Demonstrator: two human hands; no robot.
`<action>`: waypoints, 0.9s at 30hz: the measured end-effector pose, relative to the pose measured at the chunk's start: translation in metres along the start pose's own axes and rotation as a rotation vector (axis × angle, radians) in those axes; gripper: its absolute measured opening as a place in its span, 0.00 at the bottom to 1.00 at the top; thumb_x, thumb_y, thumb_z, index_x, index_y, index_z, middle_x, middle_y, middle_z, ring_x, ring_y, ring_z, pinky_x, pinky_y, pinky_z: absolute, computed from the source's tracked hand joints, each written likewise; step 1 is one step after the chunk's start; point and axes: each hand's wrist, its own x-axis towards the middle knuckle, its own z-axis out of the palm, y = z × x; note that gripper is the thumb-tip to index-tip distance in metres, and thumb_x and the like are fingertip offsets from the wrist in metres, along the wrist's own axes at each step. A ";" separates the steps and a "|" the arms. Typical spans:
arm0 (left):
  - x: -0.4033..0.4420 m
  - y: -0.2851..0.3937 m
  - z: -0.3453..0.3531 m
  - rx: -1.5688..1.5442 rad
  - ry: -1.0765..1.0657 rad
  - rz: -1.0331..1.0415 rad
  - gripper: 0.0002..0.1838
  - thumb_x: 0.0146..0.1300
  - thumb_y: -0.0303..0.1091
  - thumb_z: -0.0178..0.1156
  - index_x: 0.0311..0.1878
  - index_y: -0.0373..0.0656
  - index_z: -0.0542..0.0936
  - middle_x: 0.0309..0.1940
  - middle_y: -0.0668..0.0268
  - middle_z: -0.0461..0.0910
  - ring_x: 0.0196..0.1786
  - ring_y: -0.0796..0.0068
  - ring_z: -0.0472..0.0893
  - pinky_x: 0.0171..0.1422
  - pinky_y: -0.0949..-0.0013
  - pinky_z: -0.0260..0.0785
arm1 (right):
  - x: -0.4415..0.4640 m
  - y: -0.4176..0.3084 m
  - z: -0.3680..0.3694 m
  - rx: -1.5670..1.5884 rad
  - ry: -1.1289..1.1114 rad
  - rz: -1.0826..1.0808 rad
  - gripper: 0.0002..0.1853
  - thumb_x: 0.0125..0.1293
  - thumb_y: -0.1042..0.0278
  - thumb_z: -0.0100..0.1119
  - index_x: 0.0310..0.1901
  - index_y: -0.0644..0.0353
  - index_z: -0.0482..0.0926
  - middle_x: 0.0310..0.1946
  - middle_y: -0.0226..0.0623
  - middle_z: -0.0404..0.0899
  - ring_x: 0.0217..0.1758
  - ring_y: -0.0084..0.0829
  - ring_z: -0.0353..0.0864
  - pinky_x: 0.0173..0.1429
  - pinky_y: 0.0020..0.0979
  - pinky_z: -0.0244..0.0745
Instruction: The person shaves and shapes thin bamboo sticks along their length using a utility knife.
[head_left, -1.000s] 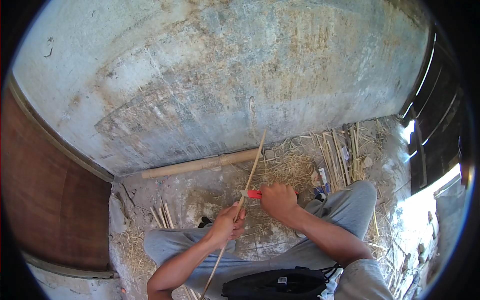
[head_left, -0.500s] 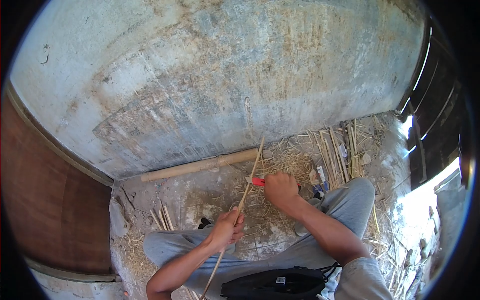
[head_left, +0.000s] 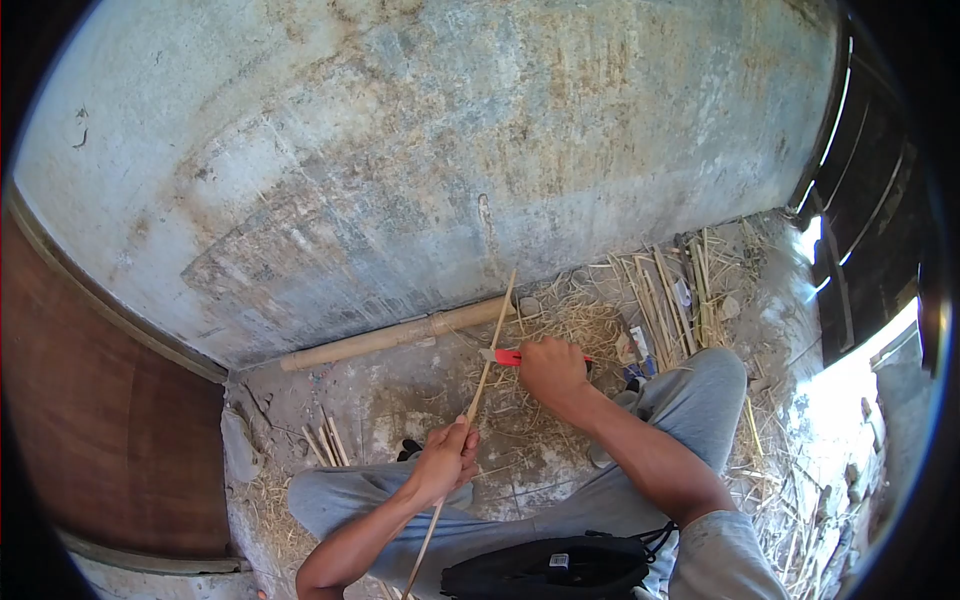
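fingers [head_left: 468, 458] of your left hand [head_left: 445, 465] are curled round a thin pale strip [head_left: 480, 385], leaving only the gap its thickness fills. your right hand [head_left: 553, 372] is folded into a fist round the red handle of a knife [head_left: 508, 358]; its fingertips are hidden, so i cannot tell how they sit.

largest around you is the stained wall [head_left: 480, 130] on the far side, then the brown panel [head_left: 110, 390] at left. your bent legs in grey trousers [head_left: 705, 405] lie near, one to each side. a bamboo pole [head_left: 390, 337] rests along the foot of the wall, left of the strip's far end. loose straw [head_left: 575, 330] covers the floor at far right, with long sticks [head_left: 665, 305] just right of it. a black bag [head_left: 550, 570] sits in your lap at the near edge. the strip slants from the near edge, through your left hand, towards the wall. smallest is the knife's blade [head_left: 487, 354], pointing left and meeting the strip beyond your left hand.
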 end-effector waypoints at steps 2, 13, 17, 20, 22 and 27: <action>0.001 0.000 0.000 -0.010 -0.005 -0.008 0.23 0.79 0.54 0.37 0.31 0.49 0.64 0.16 0.77 0.55 0.14 0.85 0.53 0.16 0.74 0.44 | 0.001 0.002 0.002 0.016 0.008 0.004 0.10 0.64 0.66 0.54 0.31 0.56 0.86 0.31 0.46 0.86 0.36 0.46 0.88 0.39 0.46 0.81; -0.005 -0.005 0.004 0.016 0.011 -0.033 0.23 0.80 0.50 0.38 0.29 0.46 0.64 0.15 0.75 0.55 0.14 0.84 0.54 0.16 0.73 0.44 | 0.014 0.018 -0.001 0.011 0.086 0.081 0.10 0.63 0.68 0.55 0.32 0.59 0.85 0.31 0.48 0.85 0.37 0.48 0.88 0.41 0.46 0.82; -0.007 -0.011 0.003 0.096 0.026 -0.043 0.24 0.80 0.51 0.38 0.29 0.46 0.64 0.15 0.75 0.56 0.13 0.83 0.55 0.16 0.72 0.44 | 0.024 0.029 0.001 0.021 0.077 0.175 0.10 0.64 0.67 0.54 0.34 0.60 0.85 0.35 0.50 0.85 0.41 0.49 0.87 0.47 0.48 0.81; -0.011 -0.021 0.006 0.104 -0.047 -0.018 0.24 0.80 0.51 0.38 0.29 0.47 0.64 0.14 0.75 0.56 0.13 0.83 0.55 0.16 0.71 0.44 | 0.033 0.058 -0.007 0.109 0.176 0.251 0.07 0.59 0.71 0.58 0.34 0.62 0.85 0.34 0.53 0.83 0.40 0.52 0.85 0.46 0.50 0.80; -0.010 -0.019 -0.001 0.104 -0.073 -0.029 0.24 0.80 0.51 0.38 0.29 0.47 0.64 0.14 0.76 0.56 0.13 0.83 0.55 0.16 0.71 0.44 | 0.033 0.054 -0.015 0.109 0.163 0.280 0.08 0.58 0.71 0.58 0.35 0.63 0.85 0.34 0.53 0.83 0.41 0.54 0.85 0.47 0.50 0.80; -0.007 -0.008 -0.004 0.090 -0.067 -0.079 0.23 0.80 0.51 0.37 0.29 0.47 0.64 0.14 0.76 0.56 0.13 0.83 0.55 0.16 0.72 0.44 | 0.033 0.050 -0.024 0.174 0.128 0.324 0.09 0.57 0.72 0.59 0.37 0.65 0.85 0.35 0.55 0.83 0.43 0.57 0.85 0.49 0.51 0.80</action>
